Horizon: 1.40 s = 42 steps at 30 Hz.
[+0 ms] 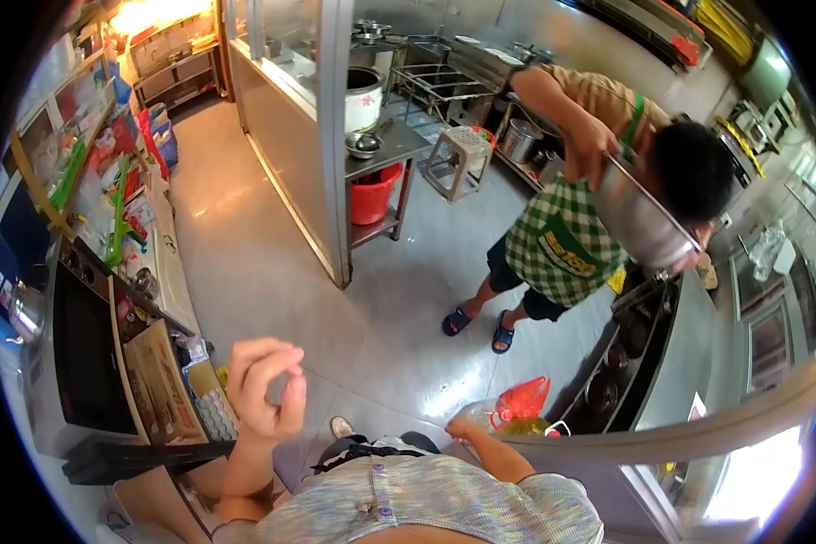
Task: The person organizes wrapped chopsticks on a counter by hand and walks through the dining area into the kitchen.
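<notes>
My left hand (267, 390) is raised in front of my body, loosely curled, with a gap between thumb and fingers and nothing in it. Low on the other side, my right hand (463, 426) is closed at the end of a clear plastic jug (480, 412). Beside the jug are a red plastic piece (524, 397) and some yellow liquid (524, 426); how these join is hard to make out. Facing me, a person in a green checked apron (558, 236) tilts a large metal bowl (644, 213) with both hands.
A microwave (86, 349), cardboard boxes (163, 381) and an egg tray (213, 415) stand at my left. A glazed partition (290, 136) runs ahead. Beyond it are a plastic stool (460, 161) and a red bucket (372, 195). A metal counter (694, 354) is at the right.
</notes>
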Tool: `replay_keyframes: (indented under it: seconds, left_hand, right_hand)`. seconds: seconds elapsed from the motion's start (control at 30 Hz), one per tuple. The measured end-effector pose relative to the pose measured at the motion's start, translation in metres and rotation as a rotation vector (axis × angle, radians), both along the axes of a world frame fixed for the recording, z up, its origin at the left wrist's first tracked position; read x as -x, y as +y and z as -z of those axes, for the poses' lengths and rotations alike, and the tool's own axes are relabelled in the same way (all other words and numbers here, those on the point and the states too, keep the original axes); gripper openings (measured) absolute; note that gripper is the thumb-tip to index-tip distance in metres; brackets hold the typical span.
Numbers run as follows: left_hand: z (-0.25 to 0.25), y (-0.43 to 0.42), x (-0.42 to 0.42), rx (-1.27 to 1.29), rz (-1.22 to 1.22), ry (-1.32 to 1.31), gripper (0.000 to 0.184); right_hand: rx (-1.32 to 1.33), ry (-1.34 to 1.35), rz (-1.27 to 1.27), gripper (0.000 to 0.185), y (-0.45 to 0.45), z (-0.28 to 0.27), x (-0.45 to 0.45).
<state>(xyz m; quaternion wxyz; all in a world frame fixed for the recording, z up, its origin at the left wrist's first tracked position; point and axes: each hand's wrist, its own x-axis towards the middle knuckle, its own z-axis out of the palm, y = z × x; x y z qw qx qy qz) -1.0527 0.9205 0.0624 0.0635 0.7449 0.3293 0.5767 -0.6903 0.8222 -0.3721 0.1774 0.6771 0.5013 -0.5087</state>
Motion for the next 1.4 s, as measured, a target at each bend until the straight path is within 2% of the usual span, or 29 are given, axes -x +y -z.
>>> replay_keyframes:
  seconds: [0.1, 0.13, 0.2, 0.27, 0.3, 0.37, 0.5, 0.53, 0.57, 0.7, 0.8, 0.83, 0.9, 0.97, 1.0, 1.03, 1.1, 1.17, 1.23, 1.27, 1.3, 1.33, 1.37, 1.4]
  left_hand:
    - [0.001, 0.065, 0.003, 0.101, 0.059, -0.023, 0.023]
    - [0.001, 0.083, 0.000, 0.149, 0.088, -0.011, 0.023]
    - [0.014, 0.120, -0.002, 0.138, 0.145, 0.065, 0.024]
    - [0.024, 0.151, 0.004, 0.143, 0.123, 0.147, 0.023]
    - [0.029, 0.162, 0.004, 0.158, 0.124, 0.182, 0.023]
    - [0.036, 0.184, 0.018, 0.212, 0.047, 0.196, 0.021]
    - [0.056, 0.234, 0.061, 0.318, -0.042, 0.195, 0.017]
    - [0.061, 0.249, 0.075, 0.322, -0.075, 0.192, 0.016]
    - [0.063, 0.265, 0.090, 0.317, -0.100, 0.186, 0.016]
    - [0.075, 0.331, 0.167, 0.360, -0.150, 0.230, 0.015]
    - [0.073, 0.399, 0.232, 0.425, -0.148, 0.304, 0.014]
    - [0.072, 0.418, 0.249, 0.477, -0.140, 0.324, 0.014]
    - [0.068, 0.468, 0.286, 0.509, -0.018, 0.348, 0.014]
    - [0.067, 0.521, 0.316, 0.539, 0.125, 0.348, 0.014]
    - [0.053, 0.552, 0.332, 0.817, 0.229, 0.369, 0.017]
    - [0.060, 0.584, 0.348, 0.878, 0.302, 0.263, 0.018]
    - [0.105, 0.665, 0.380, 0.978, 0.446, 0.051, 0.021]
    - [0.183, 0.749, 0.418, 1.074, 0.376, -0.084, 0.025]
    - [0.282, 0.815, 0.473, 0.997, 0.031, 0.004, 0.025]
    - [0.335, 0.831, 0.507, 1.013, -0.137, 0.042, 0.024]
    - [0.374, 0.833, 0.544, 1.149, -0.330, 0.202, 0.028]
    - [0.427, 0.821, 0.580, 1.289, -0.509, 0.231, 0.031]
    - [0.467, 0.798, 0.611, 1.583, -0.590, 0.326, 0.033]
    - [0.475, 0.775, 0.632, 1.811, -0.454, 0.461, 0.032]
  right_hand:
    - [0.086, 0.066, 0.185, 0.029, -0.002, 0.031, -0.003]
    - [0.111, 0.095, 0.185, 0.029, 0.005, 0.017, 0.002]
    - [-0.048, 0.223, -0.064, 0.027, 0.013, 0.064, -0.010]
    - [-0.021, 0.298, 0.033, 0.024, 0.023, 0.072, -0.008]
    - [-0.056, 0.353, -0.023, 0.024, 0.026, 0.088, -0.015]
    - [-0.087, 0.396, -0.104, 0.022, 0.087, 0.110, -0.013]
    - [0.141, 0.185, 0.081, 0.021, 0.214, 0.072, 0.031]
    - [0.170, 0.146, 0.275, 0.023, 0.249, 0.050, 0.055]
    - [0.114, 0.202, 0.259, 0.023, 0.286, 0.033, 0.081]
    - [0.055, 0.288, 0.142, 0.023, 0.423, 0.038, 0.177]
    - [0.065, 0.321, 0.275, 0.022, 0.511, 0.027, 0.262]
    - [0.085, 0.323, 0.229, 0.021, 0.528, 0.024, 0.285]
    - [0.113, 0.334, 0.137, 0.020, 0.573, 0.019, 0.331]
    - [0.142, 0.365, 0.157, 0.020, 0.615, 0.010, 0.361]
    - [0.164, 0.376, 0.177, 0.020, 0.628, 0.006, 0.369]
    - [0.161, 0.379, 0.208, 0.020, 0.643, 0.007, 0.371]
    - [0.109, 0.302, 0.220, 0.020, 0.686, 0.016, 0.370]
    - [0.117, 0.197, 0.179, 0.018, 0.741, 0.026, 0.370]
    - [0.238, 0.133, 0.127, 0.016, 0.797, 0.058, 0.359]
    - [0.283, 0.043, 0.165, 0.017, 0.818, 0.052, 0.364]
    - [0.300, -0.026, 0.194, 0.018, 0.865, 0.049, 0.390]
    - [0.307, -0.084, 0.224, 0.019, 0.923, 0.048, 0.421]
    - [0.239, -0.073, -0.023, 0.018, 0.977, 0.053, 0.447]
    - [0.175, -0.066, -0.269, 0.018, 1.032, 0.062, 0.473]
